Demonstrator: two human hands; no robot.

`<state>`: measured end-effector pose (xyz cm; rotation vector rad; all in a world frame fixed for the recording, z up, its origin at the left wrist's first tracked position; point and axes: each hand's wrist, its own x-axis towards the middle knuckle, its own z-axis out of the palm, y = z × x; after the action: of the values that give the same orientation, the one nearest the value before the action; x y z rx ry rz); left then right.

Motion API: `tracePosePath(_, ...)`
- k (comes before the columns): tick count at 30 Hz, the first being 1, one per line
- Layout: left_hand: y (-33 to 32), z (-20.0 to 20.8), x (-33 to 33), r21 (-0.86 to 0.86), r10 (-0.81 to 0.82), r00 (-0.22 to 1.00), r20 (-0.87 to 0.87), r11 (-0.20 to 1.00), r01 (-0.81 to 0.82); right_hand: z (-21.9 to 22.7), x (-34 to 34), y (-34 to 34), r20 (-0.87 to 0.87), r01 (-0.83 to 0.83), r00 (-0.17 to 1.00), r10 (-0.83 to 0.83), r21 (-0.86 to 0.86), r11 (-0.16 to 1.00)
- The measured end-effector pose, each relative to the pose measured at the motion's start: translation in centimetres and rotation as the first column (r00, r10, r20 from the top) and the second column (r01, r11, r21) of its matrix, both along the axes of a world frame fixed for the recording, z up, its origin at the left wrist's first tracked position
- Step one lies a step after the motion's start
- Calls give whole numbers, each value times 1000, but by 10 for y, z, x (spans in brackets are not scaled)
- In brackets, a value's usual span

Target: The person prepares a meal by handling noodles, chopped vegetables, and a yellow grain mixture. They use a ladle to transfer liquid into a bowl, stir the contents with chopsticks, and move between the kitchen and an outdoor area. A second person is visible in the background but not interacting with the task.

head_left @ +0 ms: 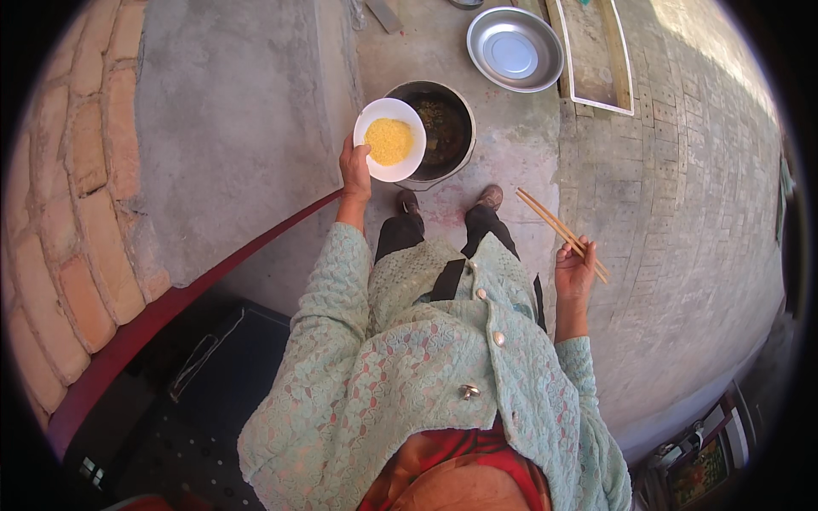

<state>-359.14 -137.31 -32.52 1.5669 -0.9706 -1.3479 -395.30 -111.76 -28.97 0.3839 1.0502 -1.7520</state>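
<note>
Concrete floor (520, 128) — left hand (354, 170) clamped on white bowl (415, 129), right hand (577, 265) round 2 chopsticks (546, 216).

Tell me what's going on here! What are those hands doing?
A person's left hand holds a white bowl with yellow grains in it. From above, the bowl overlaps the left side of a dark pot, which has something dark inside. The right hand holds wooden chopsticks off to the right, away from the pot. A silver basin sits beyond the pot.
</note>
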Motion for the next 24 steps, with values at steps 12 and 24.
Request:
tracePosePath(12, -1, 2, 2, -20, -9, 997, 75, 1000, 11, -1, 3, -7, 15, -29, 999, 29, -16, 999)
tracePosePath(24, -2, 2, -2, -37, -19, 999, 41, 999, 21, 5, 14, -28, 4, -142, 990, 143, -96, 985)
